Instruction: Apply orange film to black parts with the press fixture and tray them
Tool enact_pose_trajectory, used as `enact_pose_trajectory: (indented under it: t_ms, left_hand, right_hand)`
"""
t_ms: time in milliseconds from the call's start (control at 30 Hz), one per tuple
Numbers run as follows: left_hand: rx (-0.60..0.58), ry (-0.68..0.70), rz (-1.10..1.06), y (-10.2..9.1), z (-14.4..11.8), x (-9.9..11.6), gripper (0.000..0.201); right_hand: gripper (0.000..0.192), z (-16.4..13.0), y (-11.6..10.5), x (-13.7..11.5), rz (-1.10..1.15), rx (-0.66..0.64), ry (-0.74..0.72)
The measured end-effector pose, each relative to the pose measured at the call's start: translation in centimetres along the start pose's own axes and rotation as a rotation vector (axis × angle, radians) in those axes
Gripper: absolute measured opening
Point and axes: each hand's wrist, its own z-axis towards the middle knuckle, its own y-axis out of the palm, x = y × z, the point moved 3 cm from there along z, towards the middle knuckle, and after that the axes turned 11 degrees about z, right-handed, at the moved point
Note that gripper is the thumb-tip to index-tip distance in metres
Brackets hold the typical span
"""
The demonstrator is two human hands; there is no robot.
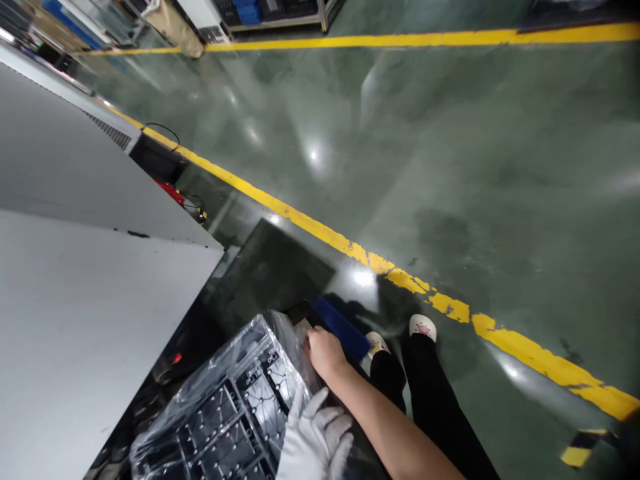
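Observation:
Black molded plastic parts with ribbed compartments lie below me under a clear plastic bag. My right hand, bare, is closed at the bag's upper right edge, its fingers curled over the film; the fingertips are partly hidden. My left hand wears a white glove and rests at the right side of the parts, fingers stretched out and slightly apart. Beside my right hand, a blue panel slants down toward my feet.
A large white cabinet rises close on the left. Yellow lines cross the green floor. My shoes stand right of the blue panel. A rack with bins and a beige sack are at the far side.

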Motion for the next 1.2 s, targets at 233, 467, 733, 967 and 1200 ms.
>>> enact_pose_trajectory:
  t_ms: [233, 467, 733, 967, 1200]
  left_hand:
    - [-0.018, -0.043, 0.001, 1.8, -1.3, -0.2, 0.034]
    - [0.018, -0.066, -0.022, 6.5, -1.3, -0.9, 0.027]
    - [0.062, -0.082, -0.024, 7.0, -2.2, -0.7, 0.032]
    - [0.198, 0.022, 0.116, 3.5, -2.0, -1.5, 0.022]
    - [0.383, 0.070, 0.181, 0.7, -0.4, -1.2, 0.011]
  right_hand:
    - [0.012, 1.1, 0.0, 0.0, -0.033, -0.039, 0.008]
    - [0.012, 2.1, -0.1, 0.1, -0.019, -0.219, -0.056]
    - [0.012, 2.5, 0.9, -0.4, -0.208, -0.178, 0.012]
    - [0.016, 1.4, -1.6, 1.2, -0.227, 0.002, -0.031]
    - [0.023, -0.9, -0.1, 0.2, -0.159, -0.087, -0.098]
